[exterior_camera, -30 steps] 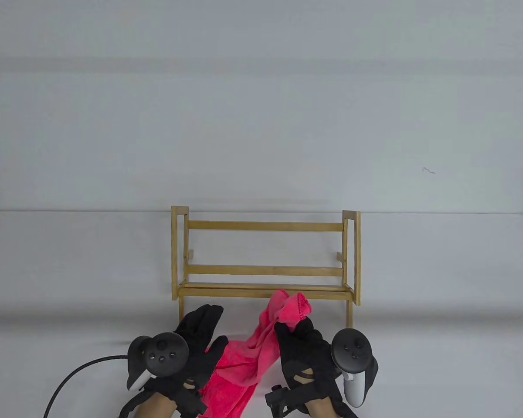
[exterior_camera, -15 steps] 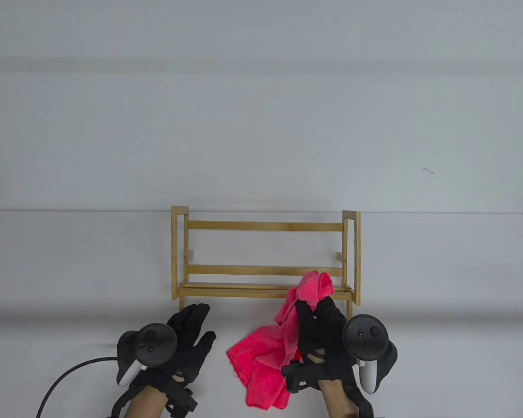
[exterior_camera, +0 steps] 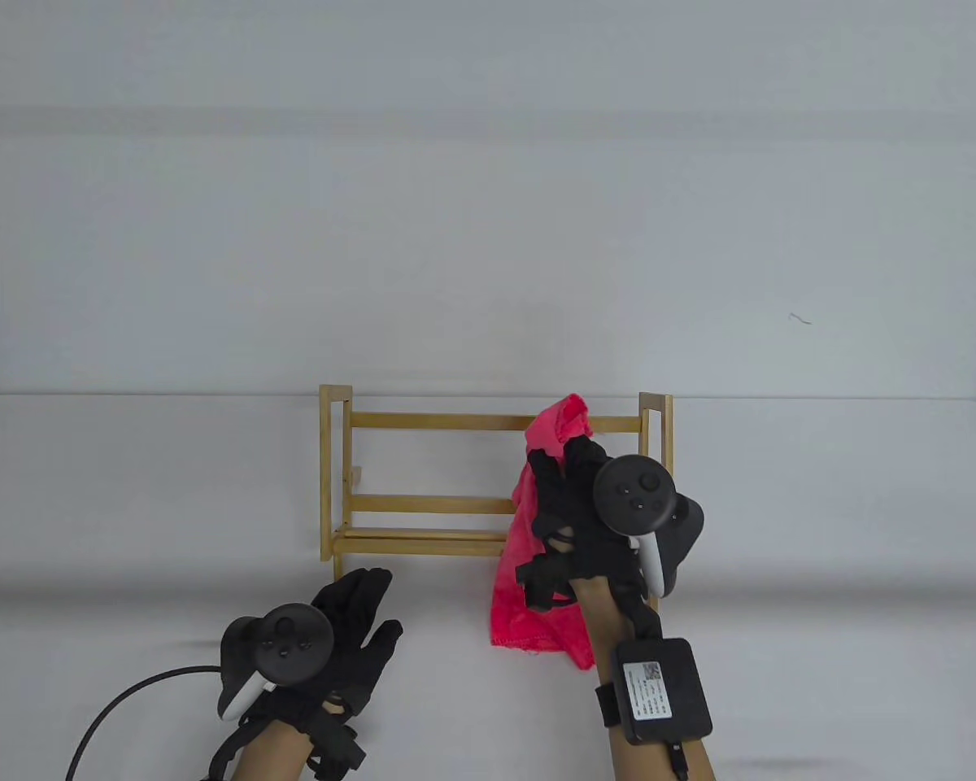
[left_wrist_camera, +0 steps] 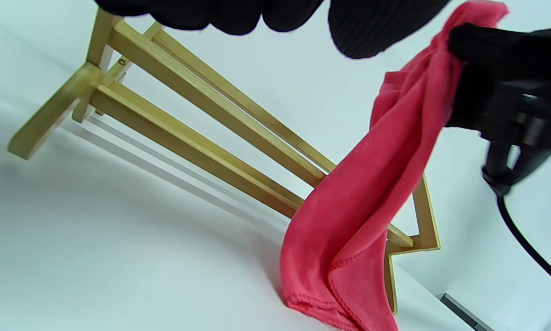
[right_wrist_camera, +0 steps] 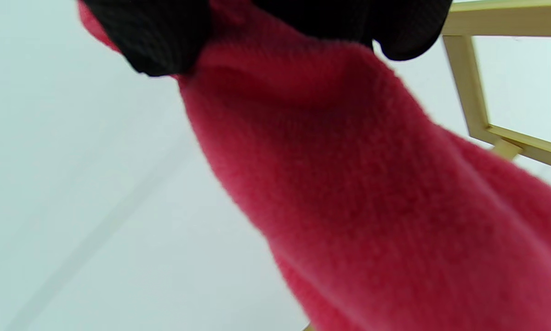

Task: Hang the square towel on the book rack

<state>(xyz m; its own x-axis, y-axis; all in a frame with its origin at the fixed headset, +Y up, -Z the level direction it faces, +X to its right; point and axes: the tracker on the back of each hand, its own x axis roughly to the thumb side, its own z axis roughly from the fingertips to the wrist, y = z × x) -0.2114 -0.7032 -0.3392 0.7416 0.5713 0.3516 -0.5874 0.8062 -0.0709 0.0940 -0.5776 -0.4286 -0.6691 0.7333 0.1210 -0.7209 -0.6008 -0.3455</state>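
Note:
A wooden book rack stands at the table's middle; it also shows in the left wrist view and the right wrist view. My right hand pinches the top of a pink square towel and holds it up over the rack's right part. The towel hangs down in front of the rack, its lower hem near the table in the left wrist view. It fills the right wrist view. My left hand lies flat and empty on the table, left of the towel.
A black cable runs from the left hand toward the bottom left edge. A black sensor box is strapped on my right forearm. The white table ends at a far edge just behind the rack.
My right hand has lifted the towel off the table and carried it up and forward over the rack's right part. My left hand let go of the towel and now rests still.

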